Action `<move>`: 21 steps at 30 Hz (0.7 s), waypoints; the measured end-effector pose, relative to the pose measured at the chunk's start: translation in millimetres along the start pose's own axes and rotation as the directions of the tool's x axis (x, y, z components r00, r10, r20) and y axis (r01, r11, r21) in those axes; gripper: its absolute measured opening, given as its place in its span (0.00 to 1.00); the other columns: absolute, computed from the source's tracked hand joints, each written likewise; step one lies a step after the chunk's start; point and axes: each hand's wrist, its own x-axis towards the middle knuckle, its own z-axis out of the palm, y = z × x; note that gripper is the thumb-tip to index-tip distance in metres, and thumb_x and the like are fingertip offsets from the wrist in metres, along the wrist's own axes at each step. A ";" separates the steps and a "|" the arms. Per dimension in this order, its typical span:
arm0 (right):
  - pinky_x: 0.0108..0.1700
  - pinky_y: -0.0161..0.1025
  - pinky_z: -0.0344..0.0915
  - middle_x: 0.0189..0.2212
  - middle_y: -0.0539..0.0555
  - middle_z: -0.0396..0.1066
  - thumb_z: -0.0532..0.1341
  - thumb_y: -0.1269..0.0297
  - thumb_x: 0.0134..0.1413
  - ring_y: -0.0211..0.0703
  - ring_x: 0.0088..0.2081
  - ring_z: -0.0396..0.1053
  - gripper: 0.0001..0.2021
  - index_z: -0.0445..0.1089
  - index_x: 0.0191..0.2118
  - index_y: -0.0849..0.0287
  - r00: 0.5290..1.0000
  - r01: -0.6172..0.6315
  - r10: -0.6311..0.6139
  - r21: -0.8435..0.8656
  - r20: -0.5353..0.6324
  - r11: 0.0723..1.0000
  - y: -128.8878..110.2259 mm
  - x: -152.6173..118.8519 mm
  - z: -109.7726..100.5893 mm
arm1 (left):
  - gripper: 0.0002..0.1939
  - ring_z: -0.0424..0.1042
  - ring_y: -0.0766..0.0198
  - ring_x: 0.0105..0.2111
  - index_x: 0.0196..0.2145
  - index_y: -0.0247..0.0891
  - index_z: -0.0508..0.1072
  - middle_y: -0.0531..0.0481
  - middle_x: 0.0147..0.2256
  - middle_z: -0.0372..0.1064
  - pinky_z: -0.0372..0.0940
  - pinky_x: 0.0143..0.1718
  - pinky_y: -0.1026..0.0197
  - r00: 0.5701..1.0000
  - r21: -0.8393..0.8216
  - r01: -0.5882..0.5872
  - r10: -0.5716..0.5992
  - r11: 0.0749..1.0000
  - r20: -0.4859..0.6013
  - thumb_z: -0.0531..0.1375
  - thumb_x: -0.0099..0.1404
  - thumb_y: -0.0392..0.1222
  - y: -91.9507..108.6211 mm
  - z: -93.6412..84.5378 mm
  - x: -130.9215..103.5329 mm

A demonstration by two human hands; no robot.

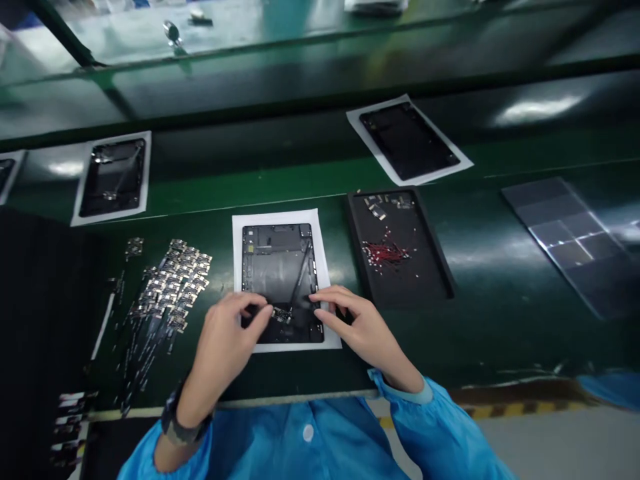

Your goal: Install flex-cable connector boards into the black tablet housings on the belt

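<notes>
A black tablet housing (pixel 270 273) lies open side up on a white sheet (pixel 325 267) in front of me. My left hand (pixel 230 327) pinches the left end of a small circuit board (pixel 281 315) low in the housing. From the board a dark ribbon cable (pixel 300 277) slants up to the right. My right hand (pixel 355 323) hovers at the housing's right edge, thumb and forefinger apart, with nothing visible between them.
Left of the housing lies a pile of small circuit boards (pixel 173 283) with ribbon cables. A black tray (pixel 410 267) to the right holds red wires (pixel 385 253) and small parts. More housings (pixel 113 177) (pixel 407 140) lie farther back. Clear plastic sheets (pixel 575 243) are at far right.
</notes>
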 end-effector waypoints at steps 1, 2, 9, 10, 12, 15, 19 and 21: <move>0.35 0.42 0.65 0.38 0.56 0.74 0.61 0.60 0.61 0.44 0.32 0.67 0.10 0.77 0.44 0.55 1.000 0.003 -0.003 -0.001 -0.030 1.000 1.0 2.0 -1.0 | 0.07 0.73 0.54 0.39 0.36 0.39 0.77 0.45 0.38 0.77 0.67 0.44 0.52 0.991 0.125 -0.097 0.107 0.987 -0.079 0.59 0.65 0.43 0.0 -7.6 12.0; 0.34 0.42 0.64 0.37 0.56 0.74 0.61 0.59 0.61 0.44 0.31 0.67 0.10 0.77 0.42 0.56 0.998 0.010 -0.010 -0.003 -0.064 1.000 1.9 4.0 -1.7 | 0.08 0.72 0.52 0.43 0.37 0.38 0.76 0.44 0.40 0.76 0.66 0.48 0.51 0.967 0.241 -0.180 0.217 0.954 -0.134 0.58 0.66 0.41 -0.2 -13.3 28.3; 0.32 0.38 0.62 0.29 0.54 0.73 0.59 0.60 0.62 0.42 0.29 0.66 0.11 0.76 0.33 0.58 0.974 0.089 -0.087 0.002 -0.209 0.996 6.1 7.0 -1.3 | 0.07 0.70 0.53 0.41 0.37 0.34 0.76 0.42 0.38 0.74 0.63 0.46 0.54 0.952 0.495 -0.304 0.283 0.814 0.119 0.63 0.59 0.35 -4.1 -20.5 166.6; 0.31 0.38 0.62 0.28 0.54 0.73 0.59 0.60 0.62 0.42 0.28 0.66 0.11 0.75 0.33 0.59 0.971 0.098 -0.095 0.003 -0.219 0.995 6.7 6.1 -1.2 | 0.03 0.70 0.56 0.36 0.32 0.35 0.76 0.46 0.32 0.73 0.64 0.42 0.57 0.946 0.484 -0.323 0.276 0.813 0.168 0.64 0.58 0.35 -3.4 -21.0 176.6; 0.31 0.37 0.62 0.26 0.53 0.71 0.58 0.62 0.62 0.41 0.27 0.65 0.11 0.75 0.32 0.59 0.966 0.102 -0.100 -0.006 -0.236 0.995 7.9 4.8 -0.2 | 0.05 0.69 0.60 0.29 0.24 0.37 0.74 0.50 0.25 0.70 0.63 0.35 0.61 0.923 0.461 -0.382 0.307 0.801 0.230 0.63 0.57 0.35 -1.2 -24.5 192.2; 0.30 0.36 0.62 0.24 0.52 0.70 0.57 0.63 0.63 0.40 0.26 0.65 0.12 0.75 0.33 0.59 0.960 0.100 -0.108 -0.043 -0.259 0.994 8.7 4.3 3.4 | 0.06 0.70 0.60 0.31 0.22 0.38 0.74 0.49 0.28 0.73 0.62 0.35 0.62 0.904 0.458 -0.428 0.360 0.779 0.231 0.63 0.56 0.36 5.9 -38.4 223.9; 0.29 0.36 0.62 0.24 0.52 0.70 0.55 0.64 0.64 0.40 0.26 0.66 0.12 0.76 0.35 0.58 0.955 0.107 -0.129 -0.094 -0.268 0.990 4.0 0.7 -4.1 | 0.04 0.69 0.59 0.32 0.26 0.37 0.76 0.49 0.28 0.73 0.61 0.36 0.62 0.931 0.523 -0.344 0.354 0.780 0.085 0.61 0.58 0.36 26.3 -74.3 295.8; 0.31 0.36 0.64 0.26 0.53 0.72 0.56 0.64 0.64 0.41 0.28 0.69 0.11 0.76 0.37 0.58 0.942 0.116 -0.153 -0.136 -0.298 0.984 -1.5 -1.2 -22.1 | 0.05 0.67 0.61 0.31 0.30 0.35 0.77 0.51 0.26 0.71 0.59 0.37 0.63 0.945 0.557 -0.277 0.326 0.783 0.011 0.60 0.59 0.36 35.9 -96.3 331.3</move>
